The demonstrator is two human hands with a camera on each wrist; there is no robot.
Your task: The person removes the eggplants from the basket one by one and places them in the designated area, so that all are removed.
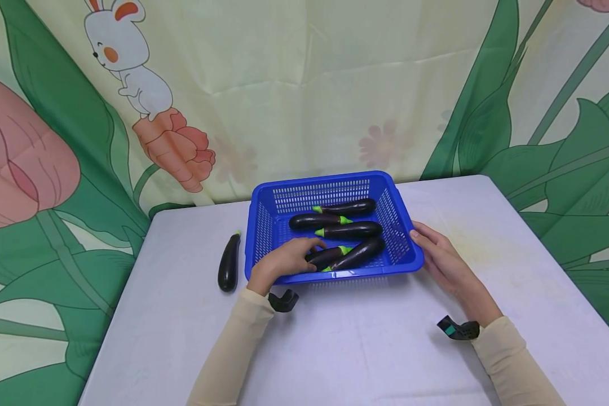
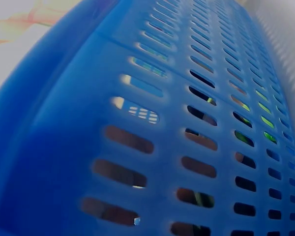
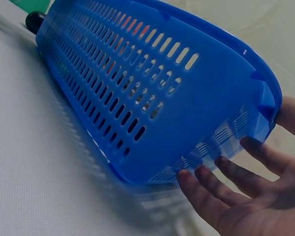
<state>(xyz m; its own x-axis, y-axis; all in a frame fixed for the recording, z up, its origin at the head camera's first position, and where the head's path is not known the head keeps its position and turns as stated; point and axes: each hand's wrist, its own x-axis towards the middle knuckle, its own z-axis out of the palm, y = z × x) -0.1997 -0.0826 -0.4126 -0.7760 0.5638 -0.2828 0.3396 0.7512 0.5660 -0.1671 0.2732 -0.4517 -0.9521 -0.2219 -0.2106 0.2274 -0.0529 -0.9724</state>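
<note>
A blue plastic basket (image 1: 335,274) with slotted walls holds several dark eggplants, among them one (image 1: 349,230) near the middle. My left hand (image 1: 286,258) reaches over the near rim, its thumb and fingers around the left end of an eggplant (image 1: 326,257) at the front. Another eggplant (image 1: 359,254) lies against that one. At the basket's right side, my right hand (image 1: 444,256) grips the rim with the thumb on top. In the right wrist view its fingers (image 3: 233,174) spread along the outer wall. The slotted wall (image 2: 172,98) hides most of the left hand in the left wrist view.
A single eggplant (image 1: 229,263) lies on the white-covered table (image 1: 182,316) just left of the basket. Behind the table hangs a cloth backdrop (image 1: 304,90) printed with flowers and a rabbit. Each wrist wears a black device (image 1: 459,329).
</note>
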